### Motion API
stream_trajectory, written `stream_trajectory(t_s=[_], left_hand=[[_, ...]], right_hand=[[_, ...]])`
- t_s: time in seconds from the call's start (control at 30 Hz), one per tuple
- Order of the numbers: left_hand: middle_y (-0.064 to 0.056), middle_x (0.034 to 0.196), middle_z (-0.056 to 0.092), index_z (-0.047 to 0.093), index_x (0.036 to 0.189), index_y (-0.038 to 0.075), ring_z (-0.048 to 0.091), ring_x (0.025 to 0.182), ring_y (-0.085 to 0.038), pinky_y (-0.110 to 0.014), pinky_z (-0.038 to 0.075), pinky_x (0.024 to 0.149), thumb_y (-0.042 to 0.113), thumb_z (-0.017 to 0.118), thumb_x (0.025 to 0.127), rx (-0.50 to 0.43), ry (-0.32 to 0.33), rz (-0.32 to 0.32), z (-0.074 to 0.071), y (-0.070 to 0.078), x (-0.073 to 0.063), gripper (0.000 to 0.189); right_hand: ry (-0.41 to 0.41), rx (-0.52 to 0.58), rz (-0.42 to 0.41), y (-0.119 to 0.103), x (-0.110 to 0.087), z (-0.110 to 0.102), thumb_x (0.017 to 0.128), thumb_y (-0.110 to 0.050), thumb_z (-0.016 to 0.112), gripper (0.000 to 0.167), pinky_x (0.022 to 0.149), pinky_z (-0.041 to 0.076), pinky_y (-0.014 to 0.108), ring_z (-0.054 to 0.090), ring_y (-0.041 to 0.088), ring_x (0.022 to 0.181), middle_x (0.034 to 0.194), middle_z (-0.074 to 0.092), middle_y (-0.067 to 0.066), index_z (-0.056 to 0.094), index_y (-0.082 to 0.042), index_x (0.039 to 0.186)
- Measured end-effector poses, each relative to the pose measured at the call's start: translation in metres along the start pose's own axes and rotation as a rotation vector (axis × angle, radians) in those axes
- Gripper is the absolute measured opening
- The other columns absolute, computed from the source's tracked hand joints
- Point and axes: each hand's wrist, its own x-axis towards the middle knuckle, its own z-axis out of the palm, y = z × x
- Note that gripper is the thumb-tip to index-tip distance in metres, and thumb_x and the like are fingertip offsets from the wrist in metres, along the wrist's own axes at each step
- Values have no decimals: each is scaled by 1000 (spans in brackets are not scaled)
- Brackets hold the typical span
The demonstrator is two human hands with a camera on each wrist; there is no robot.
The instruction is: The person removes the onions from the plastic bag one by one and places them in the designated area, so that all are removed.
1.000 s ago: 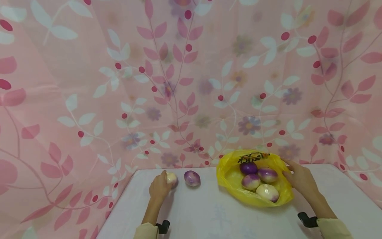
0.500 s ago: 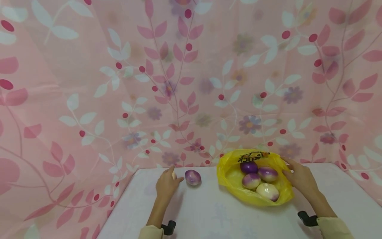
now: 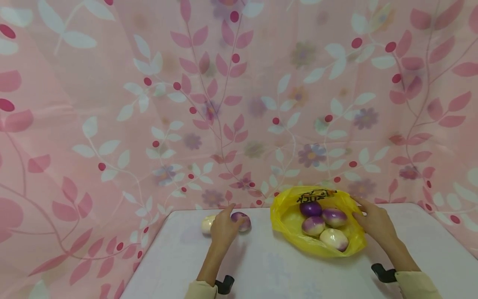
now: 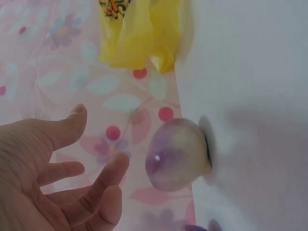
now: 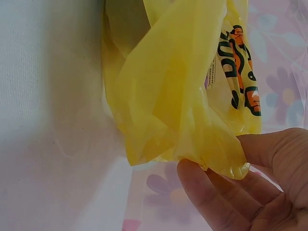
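My left hand (image 3: 223,228) hovers with fingers spread and nothing in its grasp. In the head view it overlaps two turnip-like vegetables: a mostly white one (image 3: 207,224) on its left and a purple-and-white one (image 3: 245,225) on its right. The left wrist view has a purple-and-white vegetable (image 4: 175,155) on the table, apart from the fingertips. My right hand (image 3: 378,220) pinches the right rim of a thin yellow plastic bag (image 5: 168,96) between thumb and fingers. The bag's mouth is spread wide. Several more of these vegetables, among them a dark purple one (image 3: 310,209), lie inside.
A white-covered table (image 3: 257,265) carries everything. Behind its back edge hangs a pink floral curtain (image 3: 254,104). Bare tabletop lies between the loose vegetables and the bag. A black wrist mount (image 3: 225,285) sits at the left cuff.
My left hand lets go of the whitish vegetable on the left and moves rightward to the purple-and-white one beside it. The right hand stays at the bag's rim.
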Motion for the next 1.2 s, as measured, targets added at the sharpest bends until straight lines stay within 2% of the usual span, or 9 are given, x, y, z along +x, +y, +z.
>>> stream_trajectory(t_s=[0.17,0.27,0.33,0.4,0.53,0.6,0.83,1.03,1.2], left_hand=[[-10,115,70,66,127,11,67,101,-33,-50,54,77,46,82,77,29,-27,34,12,16,-4,63],[-1,92,71,66,128,12,67,82,-23,-42,55,68,50,80,77,25,-55,56,19,25,-6,65],[2,73,64,65,129,12,61,67,-18,-36,53,59,50,80,78,22,-70,75,22,31,-8,66],[3,66,58,64,131,13,56,63,-16,-34,51,55,50,80,78,26,-78,85,26,36,-9,66],[-3,89,72,66,128,13,67,78,-23,-39,56,64,49,81,77,47,-58,130,34,46,-12,64],[-6,102,74,68,125,13,69,87,-25,-41,56,70,50,80,77,49,-57,149,38,52,-13,62],[-4,102,73,67,126,16,68,87,-22,-38,53,68,57,73,81,-10,-161,118,52,73,-12,61],[-3,101,72,68,121,12,67,88,-23,-37,54,72,61,72,80,-17,-201,87,64,88,-16,64],[0,103,72,70,119,13,67,89,-20,-34,54,73,63,72,79,-41,-208,94,70,104,-15,64]], right_hand=[[5,-6,1,2,-2,1,93,-13,63,58,59,57,36,65,44,85,123,54,40,41,3,144],[8,-12,4,4,-3,1,93,-12,64,58,58,56,36,65,44,86,122,54,39,41,2,145],[11,-13,1,5,-2,1,93,-13,64,58,58,56,36,65,43,84,122,55,39,41,2,145],[14,-7,-8,5,-2,1,93,-13,64,58,58,56,35,66,39,80,121,55,39,41,3,145],[10,4,-15,5,-2,2,93,-12,64,58,55,55,33,65,26,68,121,55,39,41,3,144],[9,0,-14,5,-2,1,93,-12,64,58,55,55,33,65,26,67,121,55,39,41,3,144],[14,-21,-13,4,0,1,93,-12,64,58,57,56,36,65,44,84,120,55,39,42,3,144],[-2,-5,-14,2,1,0,93,-13,64,57,55,55,33,65,29,70,122,55,39,42,3,144],[2,-6,-19,1,0,-1,93,-13,63,57,55,54,33,65,29,70,121,55,39,42,2,143]])
